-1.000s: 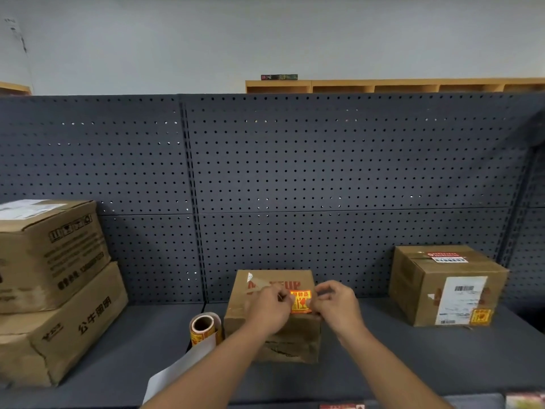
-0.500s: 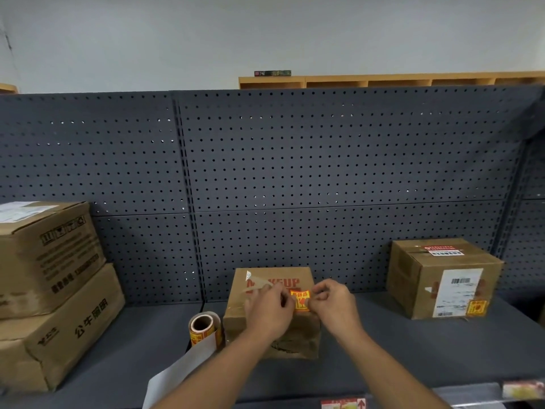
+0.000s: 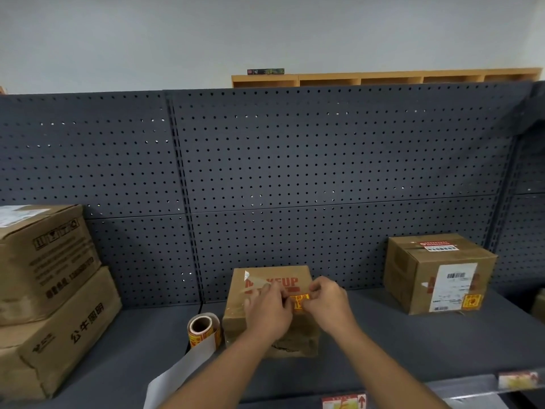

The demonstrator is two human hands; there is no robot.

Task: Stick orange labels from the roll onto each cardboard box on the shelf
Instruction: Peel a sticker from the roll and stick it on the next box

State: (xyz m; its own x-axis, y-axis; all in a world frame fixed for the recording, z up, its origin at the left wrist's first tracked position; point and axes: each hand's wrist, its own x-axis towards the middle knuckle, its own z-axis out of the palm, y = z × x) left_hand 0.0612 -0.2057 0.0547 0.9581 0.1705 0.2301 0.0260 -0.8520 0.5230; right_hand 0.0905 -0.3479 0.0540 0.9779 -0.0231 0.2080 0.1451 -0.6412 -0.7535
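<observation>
A small cardboard box (image 3: 290,280) printed with red letters stands at the middle of the dark shelf (image 3: 413,343). Both my hands are at its front face. My left hand (image 3: 267,311) and my right hand (image 3: 328,304) pinch the two sides of an orange label (image 3: 298,301) held against the box. The label roll (image 3: 203,329) stands just left of the box, with white backing paper (image 3: 180,373) trailing toward me. A box (image 3: 439,273) at the right carries an orange label (image 3: 471,301) on its front.
Two larger cardboard boxes are stacked at the left: the upper box (image 3: 44,258) on the lower box (image 3: 59,338). A grey pegboard (image 3: 295,172) backs the shelf. Price tags (image 3: 343,401) line the shelf's front edge. Bare shelf lies between the middle and right boxes.
The view has shifted slightly and my hands have drawn closer together over the label, covering more of it. The boxes and the roll have not moved.
</observation>
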